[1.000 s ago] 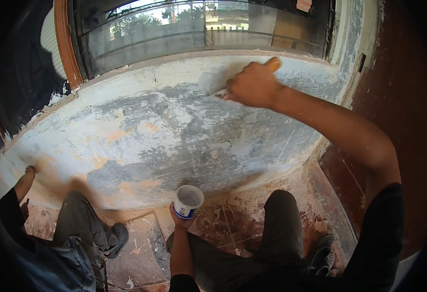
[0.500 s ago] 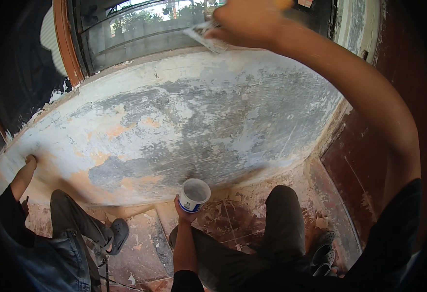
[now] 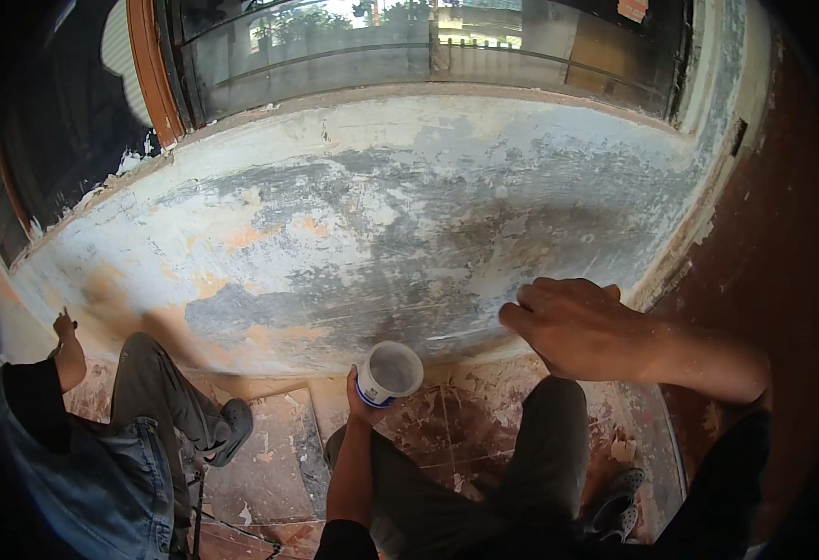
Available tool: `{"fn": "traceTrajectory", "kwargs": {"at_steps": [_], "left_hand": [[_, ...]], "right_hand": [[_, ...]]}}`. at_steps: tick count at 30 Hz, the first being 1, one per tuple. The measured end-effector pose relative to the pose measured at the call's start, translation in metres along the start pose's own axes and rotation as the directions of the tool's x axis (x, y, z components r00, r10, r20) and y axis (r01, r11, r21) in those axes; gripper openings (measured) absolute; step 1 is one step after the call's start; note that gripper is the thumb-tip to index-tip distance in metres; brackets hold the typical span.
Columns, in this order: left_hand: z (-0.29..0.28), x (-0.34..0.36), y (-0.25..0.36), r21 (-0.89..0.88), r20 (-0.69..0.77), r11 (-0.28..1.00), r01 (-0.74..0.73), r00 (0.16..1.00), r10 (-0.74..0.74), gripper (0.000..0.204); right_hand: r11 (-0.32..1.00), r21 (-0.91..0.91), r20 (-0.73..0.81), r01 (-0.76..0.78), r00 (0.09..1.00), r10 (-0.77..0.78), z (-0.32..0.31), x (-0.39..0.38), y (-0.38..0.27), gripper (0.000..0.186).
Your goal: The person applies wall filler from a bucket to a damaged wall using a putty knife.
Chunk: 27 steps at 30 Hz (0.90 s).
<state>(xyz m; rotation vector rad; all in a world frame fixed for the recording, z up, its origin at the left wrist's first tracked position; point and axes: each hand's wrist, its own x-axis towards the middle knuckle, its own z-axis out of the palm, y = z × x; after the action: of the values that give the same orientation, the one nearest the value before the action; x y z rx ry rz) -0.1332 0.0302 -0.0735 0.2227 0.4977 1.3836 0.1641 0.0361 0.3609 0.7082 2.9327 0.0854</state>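
Note:
My left hand (image 3: 365, 403) is wrapped round the side of a small white plastic tub (image 3: 396, 371) with a blue band near its base. The tub is tipped a little, so its pale greyish inside shows; how full it is I cannot tell. In front of the lower right part of the patchy wall (image 3: 381, 233), my right hand (image 3: 573, 327) is closed, knuckles up. Its fingertips and whatever lies in them are hidden behind the back of the hand.
A windowed frame (image 3: 428, 56) runs above the wall. Another person's hand (image 3: 66, 327) is near the wall at the left, with their knee and dark clog (image 3: 232, 431) beside me. Paint flakes litter the tiled floor (image 3: 279, 448); a reddish-brown surface (image 3: 755, 261) stands at the right.
My right hand has come down from the window sill, where a pale flat thing showed at its fingers, to the lower wall. The other person's hand has drawn back slightly from the wall.

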Motion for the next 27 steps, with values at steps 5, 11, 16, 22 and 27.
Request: {"fn": "traceTrajectory", "kwargs": {"at_steps": [5,11,16,22,27], "left_hand": [[0.072,-0.034,0.004,0.074,0.01,0.991,-0.11,0.994,0.11,0.076],[0.141,-0.068,0.045,0.393,0.061,0.869,-0.3,0.952,0.3,0.08],[0.155,-0.052,0.082,0.472,0.13,0.833,-0.289,0.957,0.259,0.095],[0.195,-0.064,0.103,0.598,0.012,0.783,-0.17,0.979,0.203,0.108],[0.203,-0.057,0.091,0.569,-0.091,0.816,-0.099,0.979,0.182,0.089]], "right_hand": [[0.988,0.132,-0.175,0.075,0.983,-0.051,0.027,0.018,0.03,0.026],[0.887,0.339,-0.303,0.314,0.929,-0.213,0.101,0.027,0.099,0.01],[0.685,0.598,-0.566,0.417,0.824,-0.007,0.176,0.049,0.104,0.019],[0.533,0.566,-0.678,0.629,0.723,-0.134,0.2,0.089,0.093,0.019],[0.678,0.504,-0.57,0.536,0.796,-0.206,0.198,0.088,0.072,0.008]]}}
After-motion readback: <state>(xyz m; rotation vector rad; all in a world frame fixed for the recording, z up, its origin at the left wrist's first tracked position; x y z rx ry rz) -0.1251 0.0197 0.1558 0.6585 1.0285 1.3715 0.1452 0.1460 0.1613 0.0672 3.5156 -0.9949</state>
